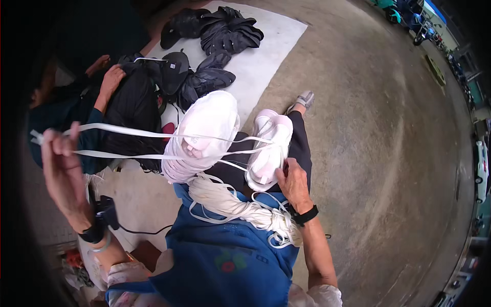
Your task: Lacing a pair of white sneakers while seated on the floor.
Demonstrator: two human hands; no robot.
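Observation:
My left hand (64,166) is raised at the far left, its fingers closed on the ends of a white shoelace (123,131). Two strands stretch from it, past a stack of pale pink-and-white shoe uppers (217,120), to a single white shoe upper (271,148) on my lap. My right hand (295,184) grips that upper at its near right edge, thumb and fingers against the rim. Across my blue apron (220,261) lies a loose bundle of white laces (245,207).
Another person's hand (111,81) rests on black material at the left. Several black shoe uppers (230,36) lie on a white sheet (279,30) ahead. Concrete floor (378,153) spreads to the right, with parked motorbikes (422,30) far off. A black cable (146,232) hangs near my left wrist.

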